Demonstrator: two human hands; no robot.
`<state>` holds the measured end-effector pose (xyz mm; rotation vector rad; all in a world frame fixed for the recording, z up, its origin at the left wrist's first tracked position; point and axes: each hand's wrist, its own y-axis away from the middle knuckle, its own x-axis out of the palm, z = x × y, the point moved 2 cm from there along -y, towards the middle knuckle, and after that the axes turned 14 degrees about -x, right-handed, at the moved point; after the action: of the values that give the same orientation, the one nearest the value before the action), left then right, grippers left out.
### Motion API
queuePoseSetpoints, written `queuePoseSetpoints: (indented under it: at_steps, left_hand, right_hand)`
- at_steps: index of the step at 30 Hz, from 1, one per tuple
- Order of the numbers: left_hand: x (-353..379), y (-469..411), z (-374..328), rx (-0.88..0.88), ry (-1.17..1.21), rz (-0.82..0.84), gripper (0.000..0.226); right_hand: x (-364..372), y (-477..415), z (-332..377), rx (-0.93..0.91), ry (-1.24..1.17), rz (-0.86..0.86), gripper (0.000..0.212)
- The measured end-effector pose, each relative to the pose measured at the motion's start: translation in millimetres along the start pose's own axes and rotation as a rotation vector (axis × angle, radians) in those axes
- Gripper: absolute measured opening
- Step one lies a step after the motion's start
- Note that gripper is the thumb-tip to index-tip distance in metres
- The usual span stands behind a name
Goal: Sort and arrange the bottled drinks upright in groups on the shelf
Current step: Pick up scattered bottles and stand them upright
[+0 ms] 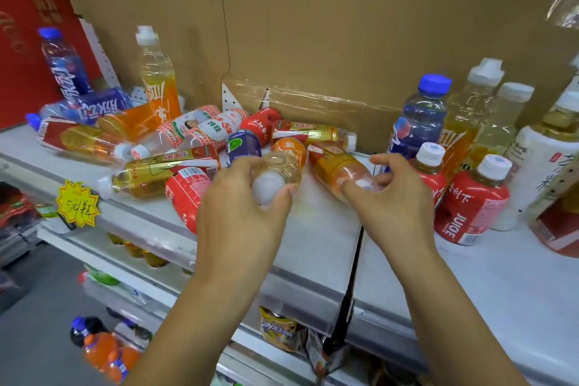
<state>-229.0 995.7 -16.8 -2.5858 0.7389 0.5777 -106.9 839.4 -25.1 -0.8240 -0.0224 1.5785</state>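
Note:
My left hand (238, 197) grips a lying clear bottle with an orange label (283, 163) round its white-capped neck. To its right, my right hand (398, 194) holds the neck end of a lying amber tea bottle with a red label (335, 166). A heap of bottles lies on the white shelf (313, 244) at left: amber tea (163, 171), red juice (185, 194), a purple one (243, 144), blue ones (103, 103). Upright at right stand a blue-capped bottle (419, 122), two red juice bottles (473, 207) and pale yellow bottles (470, 116).
Brown cardboard (313, 25) backs the shelf. One orange-label bottle (158, 78) and one blue bottle (62, 63) stand upright at back left. A yellow price tag (78, 204) hangs on the shelf edge. Lower shelves hold more drinks, with orange soda bottles (106, 351) at bottom left.

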Motion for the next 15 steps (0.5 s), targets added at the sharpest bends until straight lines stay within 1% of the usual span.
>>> queuePoseSetpoints:
  at_steps: [3,8,13,15]
  left_hand:
    - [-7.8,-21.3,-15.1,0.032,0.039,-0.049,0.046]
    - [-10.1,-58.3,-39.8,0.104,0.096,-0.106,0.038]
    - [-0.3,-96.5,-67.3,0.187,0.100,-0.082,0.037]
    - [7.6,-115.0,-75.2,0.208,0.085,-0.052,0.035]
  right_hand:
    - [-9.5,-9.1,8.9,-0.084,0.016,-0.080,0.048]
    - [-15.9,-36.3,23.1,-0.178,0.025,-0.115,0.042]
    - [-8.0,-79.7,35.4,-0.235,0.043,-0.100,0.029]
    - [-0.4,-98.8,39.1,-0.271,0.104,-0.071,0.026]
